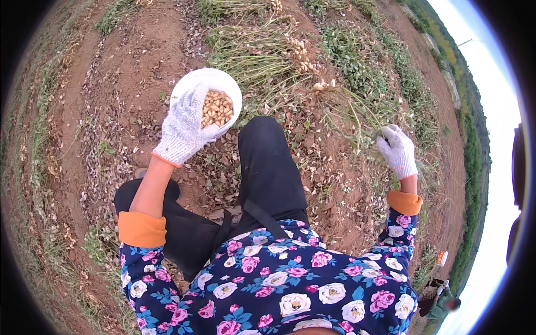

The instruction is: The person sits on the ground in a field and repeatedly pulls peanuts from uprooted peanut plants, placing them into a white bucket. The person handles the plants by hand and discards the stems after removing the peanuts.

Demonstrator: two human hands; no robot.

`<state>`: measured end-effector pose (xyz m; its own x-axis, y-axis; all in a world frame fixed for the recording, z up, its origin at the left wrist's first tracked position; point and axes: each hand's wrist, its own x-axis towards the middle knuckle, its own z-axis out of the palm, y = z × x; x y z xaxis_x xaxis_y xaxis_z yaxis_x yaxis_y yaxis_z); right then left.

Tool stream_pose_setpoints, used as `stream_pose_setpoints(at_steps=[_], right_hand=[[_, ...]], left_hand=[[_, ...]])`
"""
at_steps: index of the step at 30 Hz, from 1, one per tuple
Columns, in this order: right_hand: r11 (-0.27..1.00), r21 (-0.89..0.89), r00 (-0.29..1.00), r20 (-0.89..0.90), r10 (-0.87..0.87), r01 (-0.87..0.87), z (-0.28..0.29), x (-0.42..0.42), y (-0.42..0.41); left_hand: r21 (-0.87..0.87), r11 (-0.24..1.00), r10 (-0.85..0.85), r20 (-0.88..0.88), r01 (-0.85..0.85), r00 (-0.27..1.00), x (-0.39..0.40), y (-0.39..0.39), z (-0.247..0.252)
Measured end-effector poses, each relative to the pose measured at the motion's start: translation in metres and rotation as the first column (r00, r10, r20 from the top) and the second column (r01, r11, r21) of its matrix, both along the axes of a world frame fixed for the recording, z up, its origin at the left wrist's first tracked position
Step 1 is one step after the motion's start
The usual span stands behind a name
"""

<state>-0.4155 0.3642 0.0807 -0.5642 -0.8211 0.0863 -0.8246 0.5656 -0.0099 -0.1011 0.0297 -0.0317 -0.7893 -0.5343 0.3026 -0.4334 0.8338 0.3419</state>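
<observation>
My left hand (184, 119), in a white knit glove with an orange cuff edge, lies over the left side of a white plastic bucket (235, 86). Its fingers reach into the opening, its thumb is near the rim, and its palm is hidden. Peanuts in their shells (217, 108) show inside the bucket. Out to the right, my gloved right hand (395, 150) grips the stems of a peanut plant (356, 106). That plant stretches up and left from my fingers, with a small cluster of pods (324, 85) at its far end.
Pulled peanut plants (259, 54) lie in a row ahead, pods (302, 56) towards the right. Leafy vines (351, 63) run beside them. My bent knee (266, 155) rises between my hands over leaf-littered soil. Far right, another person (439, 303) is near an orange-and-white bucket (441, 258).
</observation>
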Motion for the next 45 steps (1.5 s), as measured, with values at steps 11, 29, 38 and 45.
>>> stream_pose_setpoints(at_steps=[11, 29, 38, 45], right_hand=[[0.608, 0.165, 0.605, -0.074, 0.793, -0.776, 0.099, 0.127, -0.221], [0.637, -0.483, -0.152, 0.713, 0.684, 0.601, -0.073, 0.259, -0.284], [0.821, -0.123, -0.757, 0.332, 0.563, 0.557, -0.12, 0.299, -0.302], [0.734, -0.316, -0.421, 0.655, 0.627, 0.601, -0.125, 0.299, -0.311]], left_hand=[[-0.208, 0.969, 0.06, -0.317, -0.131, 0.947, 0.035, 0.001, 0.019], [0.594, 0.158, 0.698, -0.632, 0.789, 0.336, 0.093, -0.047, 0.023], [0.662, 0.13, 0.67, -0.608, 0.738, 0.427, 0.09, -0.041, 0.024], [0.771, 0.23, 0.705, -0.553, 0.594, 0.444, 0.081, -0.033, 0.027]])
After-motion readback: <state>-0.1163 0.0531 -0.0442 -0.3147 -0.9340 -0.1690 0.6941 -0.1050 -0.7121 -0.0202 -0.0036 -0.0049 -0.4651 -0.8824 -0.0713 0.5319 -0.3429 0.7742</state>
